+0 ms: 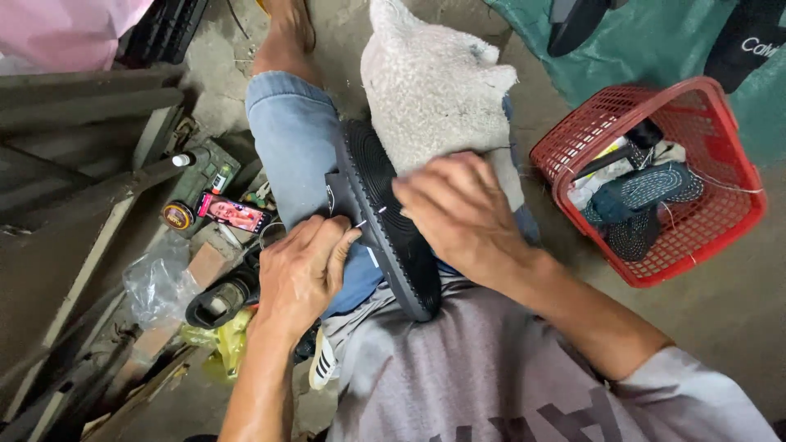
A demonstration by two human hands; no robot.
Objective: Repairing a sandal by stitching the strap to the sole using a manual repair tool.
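The left hand [303, 270] pinches a needle [361, 223] at the edge of a dark sole [385, 205], grip clamped on it. The right hand [458, 213] presses flat on the sole, fingers together. The sole lies on the lap, against a white cloth [434, 90]. A red basket [655, 180] stands on the floor to the right.

Site: informal floor-level shoe-repair workshop | Evidence: bare concrete floor [720, 327]; red basket [565, 176] of shoe soles [647, 192]; glue tins and tools [201, 200] at left
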